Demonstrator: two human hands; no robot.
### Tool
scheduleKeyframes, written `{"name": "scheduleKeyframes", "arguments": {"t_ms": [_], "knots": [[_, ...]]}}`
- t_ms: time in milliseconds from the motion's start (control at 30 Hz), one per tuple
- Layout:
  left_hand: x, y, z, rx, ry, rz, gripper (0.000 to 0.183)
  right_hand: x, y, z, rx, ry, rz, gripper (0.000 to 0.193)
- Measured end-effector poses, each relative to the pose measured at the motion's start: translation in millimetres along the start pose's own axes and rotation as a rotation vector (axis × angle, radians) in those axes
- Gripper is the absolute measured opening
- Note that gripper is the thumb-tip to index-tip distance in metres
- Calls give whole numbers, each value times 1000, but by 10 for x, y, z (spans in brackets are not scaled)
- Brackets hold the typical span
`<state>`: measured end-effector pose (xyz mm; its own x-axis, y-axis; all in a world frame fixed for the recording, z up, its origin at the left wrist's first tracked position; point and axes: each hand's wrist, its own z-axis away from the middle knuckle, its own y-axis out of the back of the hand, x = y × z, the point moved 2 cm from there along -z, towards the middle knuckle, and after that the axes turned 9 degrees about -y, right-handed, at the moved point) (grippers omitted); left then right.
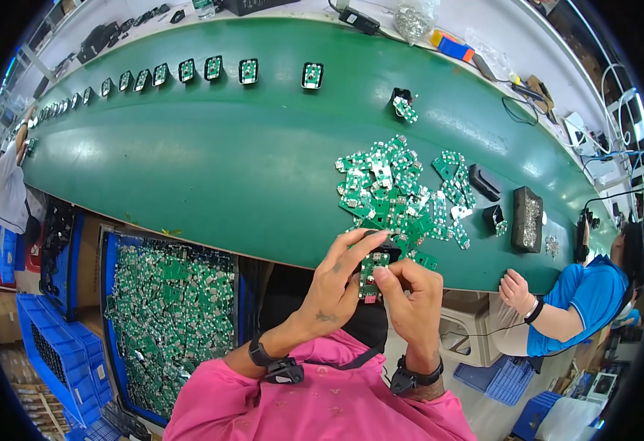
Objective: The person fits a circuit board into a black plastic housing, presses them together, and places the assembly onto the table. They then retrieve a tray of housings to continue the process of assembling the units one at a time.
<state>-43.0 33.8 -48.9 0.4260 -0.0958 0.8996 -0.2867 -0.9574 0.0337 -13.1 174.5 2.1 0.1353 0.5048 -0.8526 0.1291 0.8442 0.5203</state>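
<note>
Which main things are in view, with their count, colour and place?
Table: one, green, across the middle
Loose circuit boards: many, green, heaped on table
Cased boards: over ten, green in black, table's far side
Dark block: one, greyish-brown, table's right
Bin: one, blue, lower left
Binned boards: many, green, inside it
Co-worker in white: one, far left
Co-worker in blue: one, right
Held circuit board: one, green, lower centre
Left hand: one, bare, holding board
Right hand: one, bare, thumb on board

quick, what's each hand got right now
Left hand: closed, holding the green circuit board and seemingly the black case behind it.
Right hand: closed, thumb against the same board.
</note>
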Motion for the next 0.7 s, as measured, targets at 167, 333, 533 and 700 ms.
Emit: {"name": "scheduleKeyframes", "arguments": {"t_ms": [167, 333, 533, 700], "knots": [[11, 121, 29, -107, 104, 74, 56, 8, -49, 7, 45, -40, -92, 24], [61, 115, -13, -122, 98, 91, 50, 29, -30, 5, 119, -43, -58, 29], [118, 116, -33, -115, 264, 275, 43, 58, -37, -3, 136, 8, 144, 31], [92, 93, -53, -120, 382, 326, 40, 132, -136, -23, 134, 23, 83, 18]]}}
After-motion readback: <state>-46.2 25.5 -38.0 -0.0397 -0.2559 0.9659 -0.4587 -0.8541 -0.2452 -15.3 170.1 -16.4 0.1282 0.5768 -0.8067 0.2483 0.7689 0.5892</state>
